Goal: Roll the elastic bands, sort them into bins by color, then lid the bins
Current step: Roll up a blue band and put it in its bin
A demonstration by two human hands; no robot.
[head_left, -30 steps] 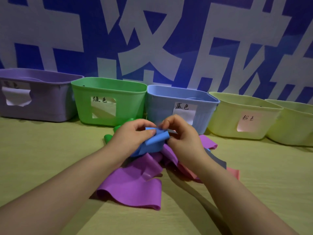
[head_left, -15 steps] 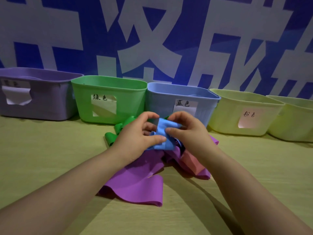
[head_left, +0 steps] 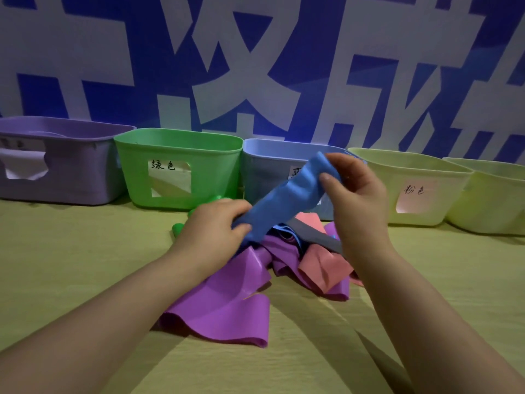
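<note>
Yellowish wooden tabletop [head_left: 71, 265]: left hand [head_left: 216, 223] and right hand [head_left: 355, 194] each pinch an end of a blue elastic band [head_left: 287, 200] over mixed bands.

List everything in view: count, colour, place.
purple bin: one, purple, far left
green bin: one, green, second from left
blue bin: one, blue, middle
yellow bins: two, yellow, right end
blue band: one, blue, held above pile
purple bands: count unclear, purple, table pile
pink bands: count unclear, pink, same pile
grey band: one, grey, same pile
green band: count unclear, green, before green bin
table: one, yellowish, underneath
left hand: grips blue band's lower end
right hand: pinches upper end
</note>
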